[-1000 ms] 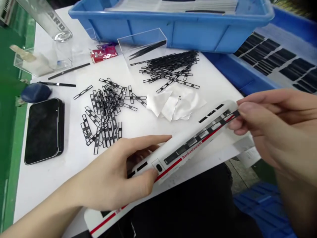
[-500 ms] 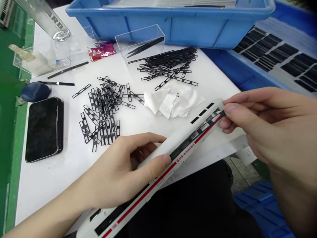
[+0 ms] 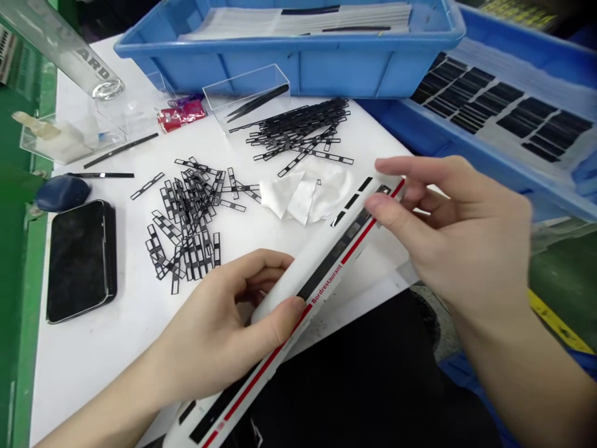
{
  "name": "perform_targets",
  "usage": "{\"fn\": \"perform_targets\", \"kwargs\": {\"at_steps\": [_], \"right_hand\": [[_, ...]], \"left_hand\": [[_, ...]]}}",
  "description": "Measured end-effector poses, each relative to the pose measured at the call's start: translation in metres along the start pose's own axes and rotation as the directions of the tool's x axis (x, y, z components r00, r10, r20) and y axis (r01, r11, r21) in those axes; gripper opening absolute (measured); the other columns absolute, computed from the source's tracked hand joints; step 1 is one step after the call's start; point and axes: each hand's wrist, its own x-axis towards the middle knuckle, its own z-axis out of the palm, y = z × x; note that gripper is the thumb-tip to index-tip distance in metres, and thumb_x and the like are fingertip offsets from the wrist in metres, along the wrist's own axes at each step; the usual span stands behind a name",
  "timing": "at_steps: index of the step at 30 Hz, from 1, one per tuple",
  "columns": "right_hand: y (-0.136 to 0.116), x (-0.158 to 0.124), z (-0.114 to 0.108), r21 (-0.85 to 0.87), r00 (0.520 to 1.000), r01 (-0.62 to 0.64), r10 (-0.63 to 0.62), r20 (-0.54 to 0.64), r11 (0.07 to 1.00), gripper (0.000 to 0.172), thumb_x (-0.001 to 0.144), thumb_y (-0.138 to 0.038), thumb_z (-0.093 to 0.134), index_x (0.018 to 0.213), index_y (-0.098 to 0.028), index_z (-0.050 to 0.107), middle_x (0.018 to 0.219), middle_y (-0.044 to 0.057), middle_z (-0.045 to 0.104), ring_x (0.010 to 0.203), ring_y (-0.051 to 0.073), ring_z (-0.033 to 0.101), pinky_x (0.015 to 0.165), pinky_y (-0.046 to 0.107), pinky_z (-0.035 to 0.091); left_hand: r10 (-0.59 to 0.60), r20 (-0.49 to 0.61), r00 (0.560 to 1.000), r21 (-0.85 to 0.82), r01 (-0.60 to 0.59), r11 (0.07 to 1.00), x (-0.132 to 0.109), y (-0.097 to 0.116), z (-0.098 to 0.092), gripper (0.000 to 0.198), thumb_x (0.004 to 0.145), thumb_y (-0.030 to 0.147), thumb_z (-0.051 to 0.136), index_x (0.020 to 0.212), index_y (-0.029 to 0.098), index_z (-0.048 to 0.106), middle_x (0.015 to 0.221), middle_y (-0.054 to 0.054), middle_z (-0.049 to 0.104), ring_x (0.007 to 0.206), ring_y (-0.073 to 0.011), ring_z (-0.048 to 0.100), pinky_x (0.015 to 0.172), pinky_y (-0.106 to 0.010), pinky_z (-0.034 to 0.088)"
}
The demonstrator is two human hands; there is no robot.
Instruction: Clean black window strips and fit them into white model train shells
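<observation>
A white model train car (image 3: 304, 256) with a red stripe and "Bordrestaurant" lettering lies slantwise, its far end up and to the right. My left hand (image 3: 219, 330) is closed around its middle, thumb on the side by the stripe, fingers behind the roof. A dark window strip (image 3: 321, 272) sits along the car's side. At the far end, my right hand (image 3: 459, 242) has its thumb pressed on the strip, with the index finger stretched over the end and the other fingers curled behind. Past the car, crumpled white tissue (image 3: 298, 193) lies on the table.
Black window frames lie in a left pile (image 3: 191, 218) and a back pile (image 3: 298, 127). Tweezers (image 3: 259, 102) rest by a clear box (image 3: 214, 102). A black phone-like device (image 3: 80, 261) lies left. Blue bins (image 3: 326, 68) stand behind; a glass bottle (image 3: 88, 62) is back left.
The car's far end has shifted left in view. My right hand has moved left; its thumb, earlier pinching the strip's end, now presses the strip on the side, with the index finger lifted.
</observation>
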Motion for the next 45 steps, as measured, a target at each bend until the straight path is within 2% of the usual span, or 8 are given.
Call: {"fn": "perform_targets", "kwargs": {"at_steps": [4, 7, 10, 17, 27, 34, 38, 45], "right_hand": [[-0.018, -0.019, 0.008, 0.263, 0.985, -0.105, 0.137, -0.105, 0.959, 0.029, 0.081, -0.017, 0.084, 0.1, -0.026, 0.063, 0.081, -0.005, 0.051, 0.062, 0.01, 0.054, 0.052, 0.022, 0.051], [-0.036, -0.039, 0.014, 0.432, 0.923, -0.385, 0.337, 0.187, 0.815, 0.039, 0.085, -0.022, 0.083, 0.115, -0.029, 0.059, 0.097, -0.002, 0.069, 0.074, 0.012, 0.07, 0.064, 0.022, 0.063], [-0.045, -0.048, 0.02, 0.494, 0.84, -0.522, 0.32, 0.437, 0.695, 0.034, 0.092, -0.02, 0.077, 0.122, -0.028, 0.063, 0.109, 0.001, 0.076, 0.094, 0.015, 0.076, 0.082, 0.024, 0.066], [-0.032, -0.042, 0.024, 0.57, 0.768, -0.61, 0.233, 0.597, 0.551, 0.028, 0.092, -0.01, 0.076, 0.111, -0.029, 0.072, 0.122, 0.0, 0.076, 0.118, 0.019, 0.072, 0.093, 0.024, 0.063], [-0.026, -0.047, 0.022, 0.568, 0.745, -0.606, 0.148, 0.65, 0.557, 0.042, 0.093, -0.006, 0.072, 0.125, -0.033, 0.07, 0.123, -0.001, 0.075, 0.113, 0.017, 0.073, 0.095, 0.022, 0.061], [-0.03, -0.048, 0.029, 0.535, 0.762, -0.603, 0.228, 0.607, 0.591, 0.022, 0.098, -0.015, 0.07, 0.116, -0.027, 0.069, 0.109, 0.001, 0.077, 0.1, 0.015, 0.076, 0.085, 0.018, 0.062], [-0.03, -0.041, 0.032, 0.545, 0.731, -0.659, 0.269, 0.627, 0.518, 0.018, 0.095, -0.017, 0.073, 0.109, -0.027, 0.069, 0.113, 0.001, 0.077, 0.102, 0.017, 0.076, 0.087, 0.023, 0.064], [-0.027, -0.027, 0.03, 0.569, 0.753, -0.637, 0.265, 0.602, 0.519, 0.02, 0.086, -0.01, 0.081, 0.097, -0.024, 0.073, 0.111, 0.002, 0.078, 0.101, 0.019, 0.076, 0.088, 0.025, 0.064]], "left_hand": [[0.059, -0.076, 0.995, -0.023, -0.061, 0.998, -0.004, -0.004, 0.003, 0.037, 0.09, 0.022, 0.075, 0.127, 0.022, 0.069, 0.103, 0.0, 0.079, 0.086, -0.0149, 0.072, 0.072, -0.017, 0.056], [0.138, -0.153, 0.978, -0.008, -0.141, 0.99, -0.006, -0.006, 0.009, 0.037, 0.096, 0.027, 0.069, 0.132, 0.021, 0.067, 0.111, -0.003, 0.078, 0.091, -0.0161, 0.073, 0.079, -0.02, 0.059], [0.209, -0.19, 0.959, -0.055, -0.223, 0.973, -0.007, -0.009, 0.017, 0.041, 0.094, 0.02, 0.072, 0.134, 0.021, 0.067, 0.121, -0.003, 0.078, 0.098, -0.0157, 0.074, 0.09, -0.021, 0.059], [0.166, -0.142, 0.976, -0.306, -0.203, 0.93, -0.006, -0.022, 0.018, 0.061, 0.081, 0.002, 0.081, 0.135, 0.025, 0.067, 0.128, -0.001, 0.076, 0.117, -0.0183, 0.072, 0.102, -0.022, 0.057], [0.273, -0.158, 0.949, -0.098, -0.29, 0.952, -0.014, -0.026, 0.021, 0.055, 0.095, 0.011, 0.068, 0.144, 0.033, 0.059, 0.14, 0.001, 0.069, 0.123, -0.0182, 0.069, 0.103, -0.022, 0.056], [0.221, -0.251, 0.943, -0.026, -0.235, 0.972, -0.008, -0.016, 0.027, 0.039, 0.096, 0.014, 0.065, 0.133, 0.023, 0.067, 0.123, -0.001, 0.078, 0.103, -0.0156, 0.076, 0.091, -0.018, 0.06], [0.18, -0.272, 0.945, -0.038, -0.198, 0.98, -0.005, -0.01, 0.029, 0.038, 0.095, 0.015, 0.064, 0.132, 0.02, 0.069, 0.117, -0.001, 0.08, 0.089, -0.0135, 0.077, 0.083, -0.016, 0.061], [0.251, -0.304, 0.919, 0.068, -0.242, 0.968, -0.009, -0.02, 0.028, 0.051, 0.093, 0.018, 0.069, 0.143, 0.029, 0.064, 0.123, 0.0, 0.078, 0.106, -0.0201, 0.076, 0.093, -0.024, 0.061]]}}
